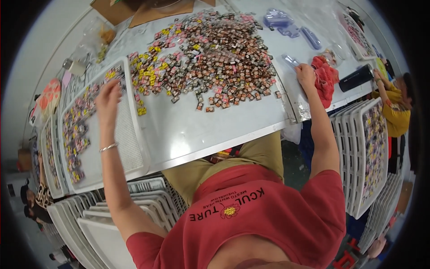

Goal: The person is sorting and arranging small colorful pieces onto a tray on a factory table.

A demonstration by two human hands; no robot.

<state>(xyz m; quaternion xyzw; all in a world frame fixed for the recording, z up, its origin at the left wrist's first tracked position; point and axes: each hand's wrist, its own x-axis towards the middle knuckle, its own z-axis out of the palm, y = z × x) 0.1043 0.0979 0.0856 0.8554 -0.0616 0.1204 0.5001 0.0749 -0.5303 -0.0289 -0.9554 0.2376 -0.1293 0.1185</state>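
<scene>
Before us spreads the pale table (179, 141), the largest thing here. Past its right end we see upright trays (354, 152) ranged side by side, with a person in a yellow top (396, 119) beyond. Below the table's left part, we find more white trays (103, 228). On the table lies the broad pile (228, 58) of small wrapped pieces, mostly brown and grey, with yellow and pink ones toward its left side. Just left of it, we see the white tray (127, 143), its left side lined with pieces in groups and its mesh bare toward the near right.

Our left hand (109, 96) is above the tray, fingers curled inward and blurred; we cannot tell whether they pinch anything. A red cloth (324, 83) lies beside our right hand (306, 75), with a dark bottle (356, 78) farther right. Our right thumb and fingers appear to pinch the near end of a small clear case (290, 60), right of the pile. Smallest, we see a silver bangle (109, 147) around our left wrist.
</scene>
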